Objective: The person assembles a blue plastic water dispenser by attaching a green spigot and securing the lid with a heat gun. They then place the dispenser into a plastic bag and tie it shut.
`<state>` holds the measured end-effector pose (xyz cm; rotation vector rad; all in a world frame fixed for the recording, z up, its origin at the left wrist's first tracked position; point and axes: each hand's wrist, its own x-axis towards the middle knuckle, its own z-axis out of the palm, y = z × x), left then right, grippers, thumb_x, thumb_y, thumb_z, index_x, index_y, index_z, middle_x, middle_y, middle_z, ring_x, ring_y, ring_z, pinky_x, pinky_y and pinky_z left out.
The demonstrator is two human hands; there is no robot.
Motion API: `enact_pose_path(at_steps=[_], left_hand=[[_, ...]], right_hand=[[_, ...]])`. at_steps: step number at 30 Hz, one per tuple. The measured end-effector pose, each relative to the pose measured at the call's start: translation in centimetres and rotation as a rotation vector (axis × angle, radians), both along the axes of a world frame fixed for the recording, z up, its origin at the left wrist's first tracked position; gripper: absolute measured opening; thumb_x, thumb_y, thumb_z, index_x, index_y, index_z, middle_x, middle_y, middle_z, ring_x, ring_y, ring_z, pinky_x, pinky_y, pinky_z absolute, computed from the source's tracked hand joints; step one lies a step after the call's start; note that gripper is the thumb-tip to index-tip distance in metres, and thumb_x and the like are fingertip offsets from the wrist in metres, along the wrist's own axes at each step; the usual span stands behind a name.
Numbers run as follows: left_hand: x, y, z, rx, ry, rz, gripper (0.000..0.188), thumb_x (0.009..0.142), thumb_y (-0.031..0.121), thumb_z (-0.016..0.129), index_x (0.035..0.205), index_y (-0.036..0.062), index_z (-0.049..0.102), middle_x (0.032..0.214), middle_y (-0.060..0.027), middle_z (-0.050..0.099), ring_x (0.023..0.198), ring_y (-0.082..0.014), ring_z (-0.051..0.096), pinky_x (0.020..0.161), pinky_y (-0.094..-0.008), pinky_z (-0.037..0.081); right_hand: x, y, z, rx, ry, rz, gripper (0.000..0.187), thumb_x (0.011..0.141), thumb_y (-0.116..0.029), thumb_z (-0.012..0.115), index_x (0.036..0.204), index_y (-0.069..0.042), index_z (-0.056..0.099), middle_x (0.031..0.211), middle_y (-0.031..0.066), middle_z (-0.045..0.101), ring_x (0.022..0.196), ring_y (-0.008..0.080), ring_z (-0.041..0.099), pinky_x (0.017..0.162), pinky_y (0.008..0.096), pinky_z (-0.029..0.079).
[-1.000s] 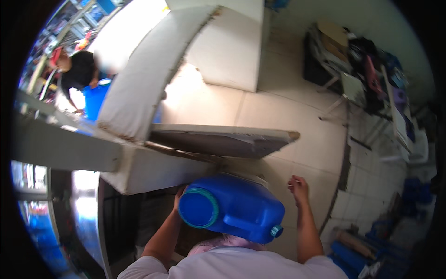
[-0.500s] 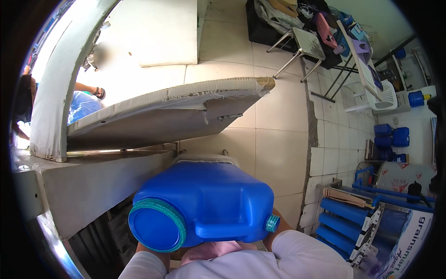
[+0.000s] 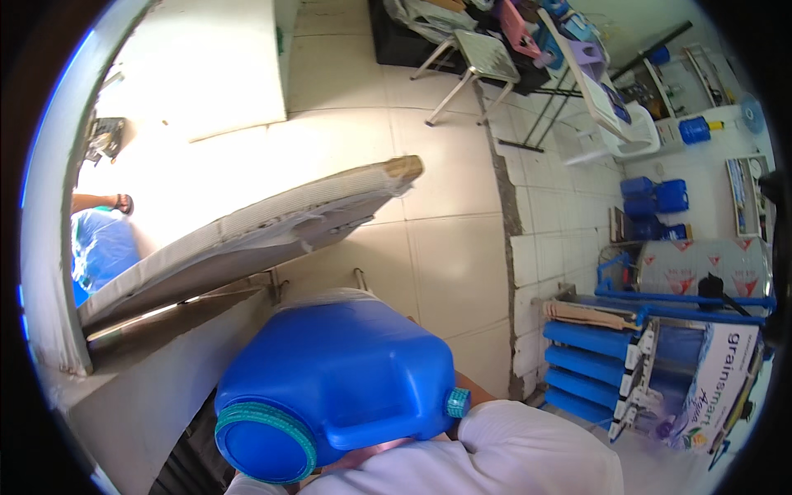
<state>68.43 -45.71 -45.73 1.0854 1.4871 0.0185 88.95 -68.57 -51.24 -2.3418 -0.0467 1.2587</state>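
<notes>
While I look down, a big blue plastic jug (image 3: 346, 375) with squared sides fills the low middle of my view, from about 6 o'clock to 7 o'clock. It lies on its side, very close to my chest, and its wide teal screw cap (image 3: 266, 441) with ribbed rim points to 7 o'clock. A second small teal cap (image 3: 457, 403) sits on the jug's corner at 5 o'clock. The jug rests against my white sleeve (image 3: 528, 454), which comes in from the lower edge. Just behind the small cap I see a thin strip of my right forearm (image 3: 472, 386), touching the jug.

My hands are hidden under and behind the jug, so I cannot tell how my fingers stand, wide or closed, on either side. I only can say that the jug is carried up against my body.

Above the jug, toward 11 o'clock, a long grey slab (image 3: 256, 239) with a rough broken end lies tilted over a pale concrete ledge (image 3: 157, 388). The floor of pale square tiles (image 3: 462, 264) spreads at 1 o'clock. At 9 o'clock another person's arm (image 3: 97, 202) shows above a blue sack-like thing (image 3: 103, 247). At 3 o'clock stands a blue metal rack (image 3: 610, 371), and beside it a large printed white bag (image 3: 718, 388). Far at 1 o'clock, a folding metal stool (image 3: 483, 58) stands on the tiles.
</notes>
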Motion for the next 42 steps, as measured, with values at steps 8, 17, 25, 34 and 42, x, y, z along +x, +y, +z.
enact_pose_path(at_steps=[8,17,25,34,42], left_hand=[[0.8,1.7,1.3,0.047,0.063,-0.108,0.031,0.095,0.025,0.059,0.112,0.0007,0.066,0.081,-0.0104,0.066,0.066,-0.0175,0.064,0.058,-0.0323,0.052],[0.6,3.0,2.2,0.091,0.090,-0.203,0.028,0.094,0.022,0.058,0.109,0.0000,0.067,0.076,-0.0094,0.065,0.062,-0.0170,0.063,0.055,-0.0323,0.051],[0.7,4.6,4.7,0.177,0.099,-0.333,0.026,0.094,0.020,0.058,0.106,-0.0007,0.068,0.072,-0.0086,0.064,0.058,-0.0166,0.062,0.052,-0.0323,0.050],[-0.3,6.4,12.8,0.354,0.118,-0.501,0.024,0.093,0.017,0.058,0.103,-0.0014,0.069,0.067,-0.0076,0.063,0.053,-0.0161,0.061,0.049,-0.0324,0.049],[-3.4,7.9,26.2,0.500,0.140,-0.537,0.022,0.093,0.014,0.057,0.100,-0.0021,0.070,0.062,-0.0067,0.062,0.049,-0.0157,0.060,0.046,-0.0324,0.049]], right_hand=[[8.9,-2.7,1.9,0.104,-0.109,-0.190,0.034,0.088,-0.034,0.067,0.102,-0.003,0.070,0.099,0.0206,0.070,0.091,0.0355,0.068,0.083,0.0419,0.052],[15.4,8.3,7.4,0.077,-0.385,0.114,0.026,0.086,-0.025,0.064,0.101,-0.006,0.073,0.100,0.0167,0.072,0.091,0.0360,0.068,0.083,0.0411,0.052],[13.2,1.9,14.1,0.034,-0.378,0.299,0.028,0.084,-0.023,0.064,0.107,-0.007,0.069,0.094,0.0209,0.071,0.092,0.0375,0.068,0.083,0.0443,0.053],[9.3,-2.7,21.8,0.110,-0.366,0.373,0.025,0.085,-0.017,0.058,0.106,-0.007,0.068,0.092,0.0219,0.070,0.088,0.0411,0.067,0.082,0.0480,0.053],[8.7,-0.4,38.0,0.260,-0.518,0.191,0.029,0.084,-0.010,0.055,0.110,-0.009,0.068,0.090,0.0209,0.069,0.085,0.0409,0.067,0.079,0.0487,0.054]])
